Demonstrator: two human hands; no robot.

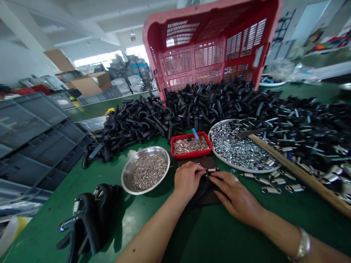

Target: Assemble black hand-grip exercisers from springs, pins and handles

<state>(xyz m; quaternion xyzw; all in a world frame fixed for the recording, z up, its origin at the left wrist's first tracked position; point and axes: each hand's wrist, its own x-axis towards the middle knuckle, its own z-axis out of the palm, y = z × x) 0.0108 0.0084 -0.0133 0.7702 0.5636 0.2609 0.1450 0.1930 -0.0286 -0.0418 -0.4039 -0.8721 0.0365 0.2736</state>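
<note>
Over a dark pad [211,200] on the green table, both hands meet at a black plastic part with a metal spring [212,170]. My left hand [189,179] pinches the part's left side, thumb and fingers pressed together near the spring. From the right, my right hand [236,193] touches the same part with its fingertips; the fingers are extended, with a ring on one and a bracelet on the wrist. The black part lies mostly in shadow between the hands, so its outline is hard to make out.
Near the hands stand a steel bowl [126,175] of small metal pieces, a red tray [189,156] of pins and a round plate [219,155] of metal parts under a hammer [287,164]. Assembled clamps [91,223] stand left. Black parts pile before a red crate [192,58].
</note>
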